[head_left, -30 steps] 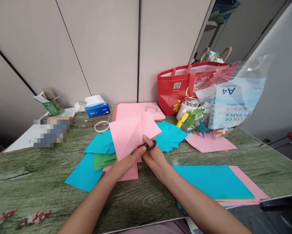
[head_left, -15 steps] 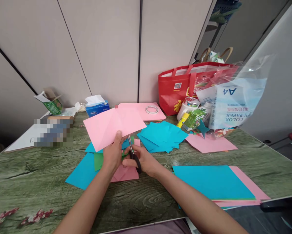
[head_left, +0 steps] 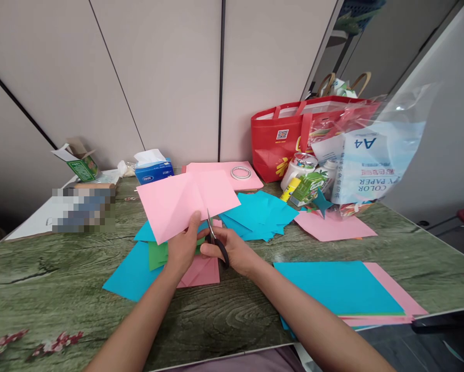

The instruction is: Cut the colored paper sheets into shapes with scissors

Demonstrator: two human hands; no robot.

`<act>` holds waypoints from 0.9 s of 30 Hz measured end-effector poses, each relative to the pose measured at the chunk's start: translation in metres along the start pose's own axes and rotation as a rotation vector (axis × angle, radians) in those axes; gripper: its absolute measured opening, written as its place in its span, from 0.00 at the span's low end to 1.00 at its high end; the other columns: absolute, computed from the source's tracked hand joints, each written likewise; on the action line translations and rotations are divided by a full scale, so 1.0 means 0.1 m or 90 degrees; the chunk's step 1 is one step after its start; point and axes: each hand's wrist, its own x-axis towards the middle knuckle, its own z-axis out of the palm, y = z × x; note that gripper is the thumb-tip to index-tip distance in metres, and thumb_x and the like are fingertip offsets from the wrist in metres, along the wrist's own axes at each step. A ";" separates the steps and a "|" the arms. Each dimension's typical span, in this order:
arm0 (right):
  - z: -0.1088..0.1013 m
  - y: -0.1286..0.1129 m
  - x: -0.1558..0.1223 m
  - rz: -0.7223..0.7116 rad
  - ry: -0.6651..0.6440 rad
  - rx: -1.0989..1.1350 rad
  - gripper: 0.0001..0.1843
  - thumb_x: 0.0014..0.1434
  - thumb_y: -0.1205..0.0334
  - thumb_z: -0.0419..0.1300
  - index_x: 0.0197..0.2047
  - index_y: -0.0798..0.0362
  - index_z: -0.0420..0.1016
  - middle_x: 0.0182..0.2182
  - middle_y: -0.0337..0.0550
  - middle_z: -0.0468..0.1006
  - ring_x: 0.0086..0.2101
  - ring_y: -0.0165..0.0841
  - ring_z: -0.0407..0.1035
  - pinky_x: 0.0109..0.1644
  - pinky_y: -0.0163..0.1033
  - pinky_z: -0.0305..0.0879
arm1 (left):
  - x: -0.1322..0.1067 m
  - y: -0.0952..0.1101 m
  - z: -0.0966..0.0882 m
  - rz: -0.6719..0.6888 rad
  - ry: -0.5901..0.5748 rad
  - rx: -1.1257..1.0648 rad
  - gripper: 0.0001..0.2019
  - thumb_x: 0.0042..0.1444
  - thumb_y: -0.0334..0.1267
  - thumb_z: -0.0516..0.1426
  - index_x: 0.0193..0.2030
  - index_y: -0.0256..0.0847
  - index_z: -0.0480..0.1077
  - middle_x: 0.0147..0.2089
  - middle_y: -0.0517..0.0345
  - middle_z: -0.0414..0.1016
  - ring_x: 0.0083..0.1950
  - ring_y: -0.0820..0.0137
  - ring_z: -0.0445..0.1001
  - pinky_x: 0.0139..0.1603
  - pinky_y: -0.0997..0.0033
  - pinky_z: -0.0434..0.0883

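Observation:
My left hand (head_left: 183,247) pinches the near edge of a creased pink paper sheet (head_left: 185,200), holding it up flat above the table. My right hand (head_left: 232,250) grips black-handled scissors (head_left: 216,243), whose blades point up at the sheet's near edge. Under the hands lie loose blue, green and pink paper pieces (head_left: 154,253). A pile of blue squares (head_left: 259,214) sits just beyond the right hand.
The green wood-grain table (head_left: 61,289) carries a stack of blue and pink sheets (head_left: 344,292) at the near right, a red bag (head_left: 282,139), a colour-paper pack (head_left: 371,160), a tissue box (head_left: 154,169), a tape roll (head_left: 241,172) and a small green carton (head_left: 79,164).
The pink sheet went from standing tilted to being held flat and higher. The right hand turned the scissors so the blades point up at the sheet's edge.

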 end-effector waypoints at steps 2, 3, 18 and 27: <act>0.00 -0.01 0.00 -0.004 0.002 -0.009 0.17 0.38 0.57 0.69 0.33 0.54 0.75 0.25 0.35 0.71 0.25 0.26 0.61 0.30 0.32 0.57 | -0.03 0.04 0.01 0.003 0.018 0.047 0.18 0.48 0.47 0.57 0.42 0.38 0.71 0.49 0.48 0.73 0.53 0.58 0.68 0.54 0.59 0.66; 0.00 -0.01 0.00 -0.007 0.002 -0.012 0.18 0.38 0.57 0.69 0.33 0.54 0.75 0.25 0.35 0.71 0.26 0.26 0.60 0.31 0.32 0.57 | -0.04 0.06 0.01 0.009 0.021 0.053 0.18 0.48 0.47 0.57 0.42 0.38 0.71 0.49 0.49 0.73 0.53 0.58 0.68 0.55 0.59 0.65; -0.02 0.02 0.02 0.000 0.017 -0.034 0.21 0.35 0.57 0.70 0.34 0.54 0.73 0.22 0.33 0.66 0.24 0.26 0.57 0.27 0.31 0.51 | -0.02 0.00 0.01 0.069 0.018 0.125 0.16 0.50 0.47 0.55 0.41 0.39 0.71 0.47 0.50 0.74 0.52 0.62 0.69 0.57 0.62 0.62; -0.03 0.03 0.01 -0.017 0.020 -0.038 0.20 0.36 0.56 0.70 0.34 0.54 0.74 0.21 0.34 0.69 0.24 0.27 0.59 0.28 0.32 0.54 | -0.04 0.03 0.02 0.065 0.014 0.109 0.15 0.50 0.46 0.55 0.42 0.40 0.71 0.46 0.52 0.75 0.53 0.63 0.69 0.58 0.63 0.60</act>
